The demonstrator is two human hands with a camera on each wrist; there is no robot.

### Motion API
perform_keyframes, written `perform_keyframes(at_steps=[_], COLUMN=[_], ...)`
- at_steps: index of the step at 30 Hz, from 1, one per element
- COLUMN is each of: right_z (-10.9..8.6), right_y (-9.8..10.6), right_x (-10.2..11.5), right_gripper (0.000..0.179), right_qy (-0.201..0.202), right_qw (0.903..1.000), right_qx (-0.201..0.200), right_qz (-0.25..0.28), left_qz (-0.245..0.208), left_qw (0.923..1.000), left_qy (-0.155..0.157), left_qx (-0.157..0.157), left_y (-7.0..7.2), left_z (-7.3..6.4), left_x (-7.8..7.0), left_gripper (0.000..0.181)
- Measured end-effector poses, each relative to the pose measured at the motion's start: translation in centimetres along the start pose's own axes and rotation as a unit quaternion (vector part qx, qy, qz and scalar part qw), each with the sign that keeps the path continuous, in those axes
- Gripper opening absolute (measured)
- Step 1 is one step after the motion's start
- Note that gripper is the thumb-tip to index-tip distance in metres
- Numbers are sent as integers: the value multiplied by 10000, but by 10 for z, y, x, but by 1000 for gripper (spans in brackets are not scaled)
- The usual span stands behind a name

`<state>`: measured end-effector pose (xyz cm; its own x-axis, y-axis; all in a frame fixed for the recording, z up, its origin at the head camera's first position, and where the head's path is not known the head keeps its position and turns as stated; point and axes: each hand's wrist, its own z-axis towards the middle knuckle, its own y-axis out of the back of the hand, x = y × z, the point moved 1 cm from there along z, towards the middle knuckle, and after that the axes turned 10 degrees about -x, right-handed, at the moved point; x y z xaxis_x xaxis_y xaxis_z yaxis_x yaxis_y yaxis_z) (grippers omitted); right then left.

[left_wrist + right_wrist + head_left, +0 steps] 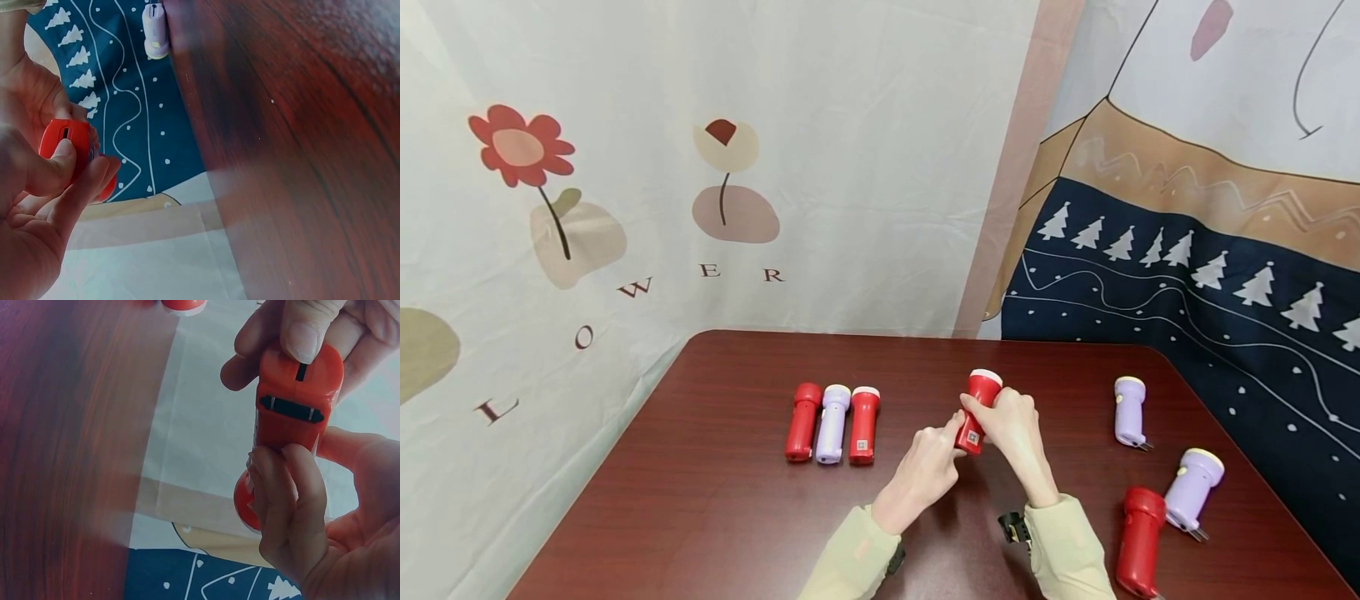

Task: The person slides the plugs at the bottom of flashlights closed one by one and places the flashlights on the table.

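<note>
Both hands hold one red flashlight (972, 429) with a white rim, raised over the table. My right hand (1013, 421) grips its body near the head, fingers wrapped around it. At the tail end my left hand (925, 467) pinches it, and the left thumb (59, 162) lies over the black slot there. A black recess with two metal prongs folded flat in it shows on the flashlight's tail (294, 406) in the right wrist view. Part of the body is hidden behind the fingers.
Left of the hands stand a red flashlight (803, 422), a lilac flashlight (832, 425) and another red one (864, 427), side by side. On the right lie two lilac flashlights, one farther back (1129, 412) and one nearer (1192, 489), with prongs out, beside a red flashlight (1141, 542).
</note>
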<state>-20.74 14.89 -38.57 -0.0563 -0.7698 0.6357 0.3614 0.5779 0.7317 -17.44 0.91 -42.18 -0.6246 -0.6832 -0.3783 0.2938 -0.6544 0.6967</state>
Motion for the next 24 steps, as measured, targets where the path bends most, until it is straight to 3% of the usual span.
perform_keyframes(at_steps=[10, 19, 22, 24], right_z=[1, 2, 3, 4], right_y=[-1, -4, -4, -2], right_x=[-4, -11, -13, -15], right_gripper=[45, 44, 45, 45], right_qy=[-158, -565, -628, -677], right_qw=[9992, 9951, 9943, 9940], right_qx=[248, 611, 670, 676], right_qz=[256, 525, 549, 534], left_qz=[70, -36, 42, 264], left_qw=[9995, 9983, 9985, 9987], left_qy=[29, 20, 74, 267], left_qx=[291, 587, 545, 344], left_y=[-1, 2, 8, 13], left_z=[1, 3, 5, 6], left_x=[0, 9, 18, 26], left_gripper=[47, 49, 44, 39])
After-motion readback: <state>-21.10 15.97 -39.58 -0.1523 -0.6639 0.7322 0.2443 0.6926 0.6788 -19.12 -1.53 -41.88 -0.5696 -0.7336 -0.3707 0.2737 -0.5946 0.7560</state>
